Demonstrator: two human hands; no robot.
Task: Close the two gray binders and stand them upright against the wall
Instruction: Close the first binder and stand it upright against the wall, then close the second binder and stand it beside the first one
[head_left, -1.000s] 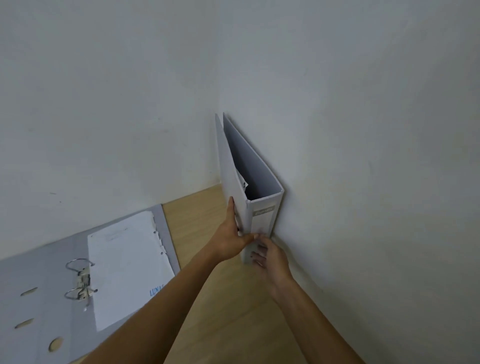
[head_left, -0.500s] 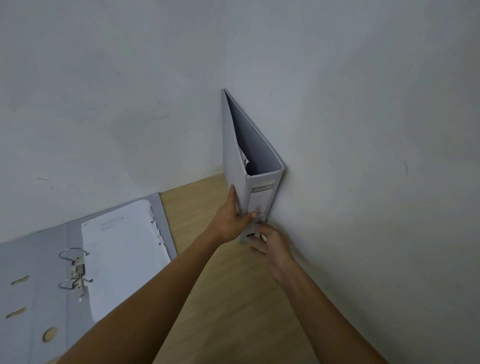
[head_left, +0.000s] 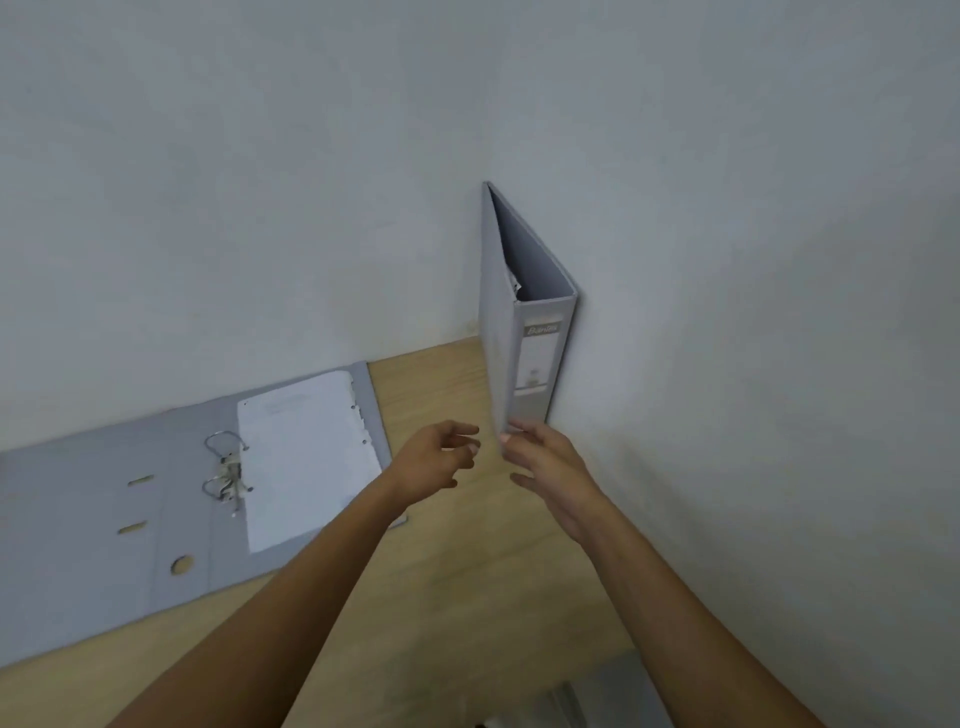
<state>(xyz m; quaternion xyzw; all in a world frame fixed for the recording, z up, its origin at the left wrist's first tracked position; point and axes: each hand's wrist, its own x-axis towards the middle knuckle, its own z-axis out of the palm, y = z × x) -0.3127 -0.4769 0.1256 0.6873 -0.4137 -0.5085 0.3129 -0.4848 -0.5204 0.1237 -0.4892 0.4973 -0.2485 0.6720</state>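
Note:
A closed gray binder (head_left: 501, 338) stands upright in the corner, its right cover flat against the right wall, its labelled spine facing me. My right hand (head_left: 545, 467) touches the bottom front corner of the binder with its fingertips. My left hand (head_left: 441, 460) hovers just left of that corner, fingers loosely curled and apart, holding nothing. A second gray binder (head_left: 104, 519) lies open and flat on the wooden table along the back wall. Its metal rings (head_left: 226, 470) are in the middle and a white sheet (head_left: 306, 457) lies on its right half.
The wooden table (head_left: 467, 597) meets white walls at the back and on the right. A gray object (head_left: 613, 691) shows at the bottom edge of the view, below the table's front edge.
My left hand has let go of the standing binder's left cover and drawn back. The right hand stays at the binder's base. The view has shifted back and right.

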